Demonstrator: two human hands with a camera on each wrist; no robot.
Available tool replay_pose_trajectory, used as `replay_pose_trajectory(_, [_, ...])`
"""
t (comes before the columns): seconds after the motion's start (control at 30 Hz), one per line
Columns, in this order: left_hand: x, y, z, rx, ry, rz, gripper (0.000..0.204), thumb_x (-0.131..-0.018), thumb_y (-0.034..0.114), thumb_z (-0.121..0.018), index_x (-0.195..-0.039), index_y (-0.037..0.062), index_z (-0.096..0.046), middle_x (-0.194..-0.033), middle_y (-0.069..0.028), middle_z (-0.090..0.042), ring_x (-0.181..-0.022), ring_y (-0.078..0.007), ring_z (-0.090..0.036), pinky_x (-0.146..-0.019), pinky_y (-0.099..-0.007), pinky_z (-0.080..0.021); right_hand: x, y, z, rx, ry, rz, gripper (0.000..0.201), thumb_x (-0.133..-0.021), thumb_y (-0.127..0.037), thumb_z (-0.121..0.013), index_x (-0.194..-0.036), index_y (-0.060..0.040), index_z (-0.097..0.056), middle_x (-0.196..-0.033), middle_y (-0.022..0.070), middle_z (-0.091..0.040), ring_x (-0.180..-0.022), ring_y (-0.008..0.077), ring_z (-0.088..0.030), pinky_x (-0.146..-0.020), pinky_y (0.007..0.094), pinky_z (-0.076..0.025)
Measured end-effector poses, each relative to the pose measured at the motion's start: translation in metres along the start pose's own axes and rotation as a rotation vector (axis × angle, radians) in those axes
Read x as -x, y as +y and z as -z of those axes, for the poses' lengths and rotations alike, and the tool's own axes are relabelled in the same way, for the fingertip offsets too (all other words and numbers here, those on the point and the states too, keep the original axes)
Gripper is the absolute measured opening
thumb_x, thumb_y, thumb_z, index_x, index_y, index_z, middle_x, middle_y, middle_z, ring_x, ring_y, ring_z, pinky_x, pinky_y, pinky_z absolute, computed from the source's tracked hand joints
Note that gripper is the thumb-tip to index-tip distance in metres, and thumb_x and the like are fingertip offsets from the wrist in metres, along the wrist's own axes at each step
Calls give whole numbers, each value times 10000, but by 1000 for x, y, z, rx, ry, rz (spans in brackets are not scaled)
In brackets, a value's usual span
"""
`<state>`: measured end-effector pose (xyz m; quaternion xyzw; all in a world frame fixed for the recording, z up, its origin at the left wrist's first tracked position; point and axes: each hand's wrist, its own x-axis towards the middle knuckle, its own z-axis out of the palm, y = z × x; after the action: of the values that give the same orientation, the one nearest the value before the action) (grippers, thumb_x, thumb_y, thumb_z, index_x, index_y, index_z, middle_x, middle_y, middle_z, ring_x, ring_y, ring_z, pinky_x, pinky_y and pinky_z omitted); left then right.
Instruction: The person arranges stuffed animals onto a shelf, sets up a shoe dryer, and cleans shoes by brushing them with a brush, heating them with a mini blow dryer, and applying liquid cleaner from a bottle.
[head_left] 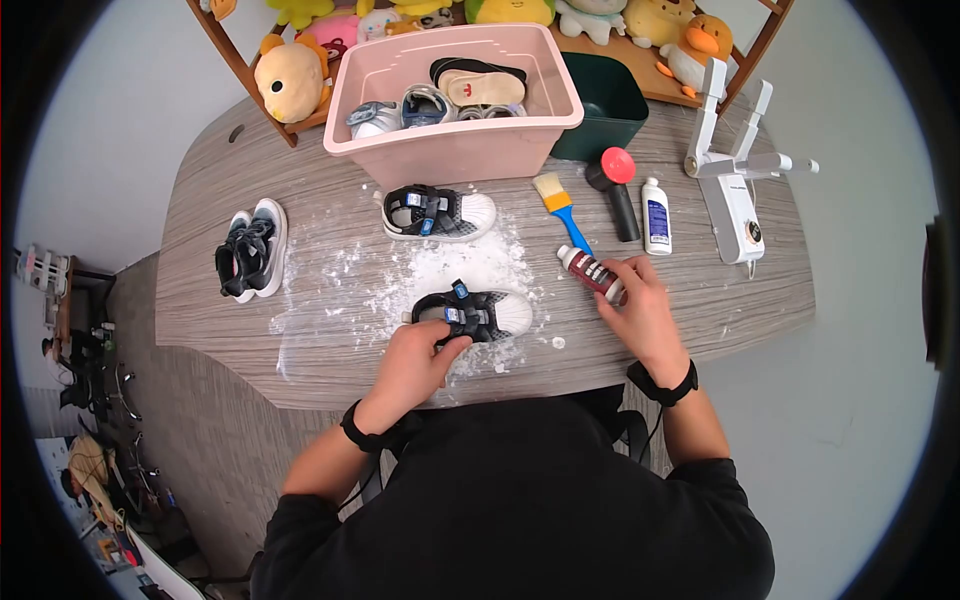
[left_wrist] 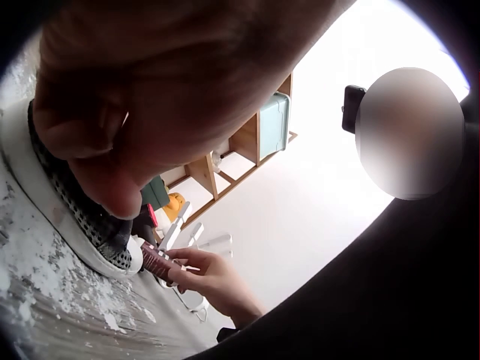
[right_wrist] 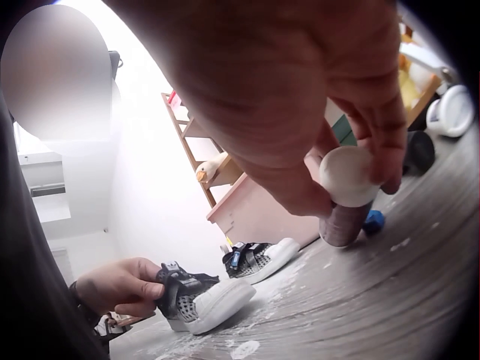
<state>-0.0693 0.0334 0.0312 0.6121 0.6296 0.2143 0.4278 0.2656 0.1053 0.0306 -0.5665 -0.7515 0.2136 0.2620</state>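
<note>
A small black and grey shoe with a white toe cap and blue-tagged straps lies on the powder-dusted table. My left hand pinches its edge at the heel end, thumb and fingers on the near side; in the left wrist view this hand covers much of the shoe. To the right, my right hand grips a dark red bottle by one end. The bottle slants, its white end towards the shoes. In the right wrist view my fingers surround a white round end of the bottle.
The matching shoe lies farther back, before a pink bin of shoes. Another dark pair sits left. A blue-handled brush, a black and red tool, a white bottle and a white stand are right.
</note>
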Motion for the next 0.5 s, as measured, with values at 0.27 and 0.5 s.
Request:
replay_pose_trajectory(0.27, [-2,-8,-14,487,219,-249,114,-1032,51,-725,-1025,-56,-763,-999,-104,-777,-902,-150,-765,-748,-277,-615,4,5,-5,17,88,44,442,-841,-55,-811,-1271,-33,-710,-978,134,-668,-743,283,-640,-706,386,-554])
replay_pose_trajectory(0.5, [-22,-43,-52,647,-285,-63,575,-1016,85,-766,-1532,3,-525,-1489,-163,-554,-1071,-219,-767,-882,-323,-638,7,-22,22,-40,74,20,435,-822,-117,-838,-1225,-26,-701,-1036,180,-716,-846,371,-708,-743,438,-580])
